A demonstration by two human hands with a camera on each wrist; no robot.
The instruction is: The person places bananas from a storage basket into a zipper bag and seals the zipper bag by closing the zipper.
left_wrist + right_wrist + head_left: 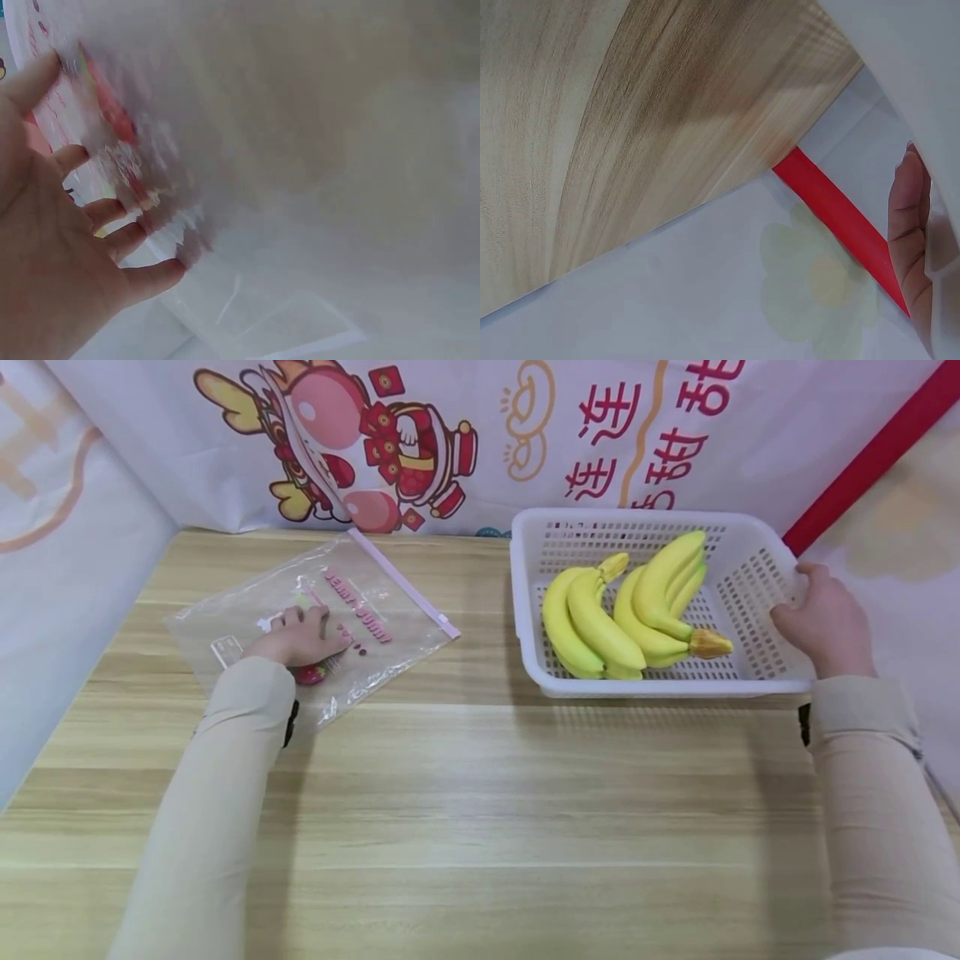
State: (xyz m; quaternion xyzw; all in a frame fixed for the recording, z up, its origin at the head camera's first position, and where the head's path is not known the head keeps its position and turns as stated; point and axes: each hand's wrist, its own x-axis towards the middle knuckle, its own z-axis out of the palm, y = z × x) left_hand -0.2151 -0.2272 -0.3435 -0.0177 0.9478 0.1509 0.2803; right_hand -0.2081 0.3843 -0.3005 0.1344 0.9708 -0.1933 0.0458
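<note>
My left hand (300, 637) rests on a clear zip bag (360, 585) with pink lettering, lying on the left of the table. In the left wrist view its spread fingers (154, 279) touch the wrinkled plastic, beside a red print. At the right, my right hand (828, 618) grips the end rim of a white plastic basket (675, 687), thumb over the edge. Inside the basket lie two bunches of yellow bananas, a left bunch (596, 618) and a right bunch (663, 597) with a brown stem. The right wrist view shows curled fingers (907, 195) against the basket's outer side.
A wood-grain table (525, 827) extends in front of both arms. Behind it hangs a white printed cloth (480, 460) with a cartoon figure and red characters, close to the basket's back rim. A red strip (870, 460) runs down the cloth at the right.
</note>
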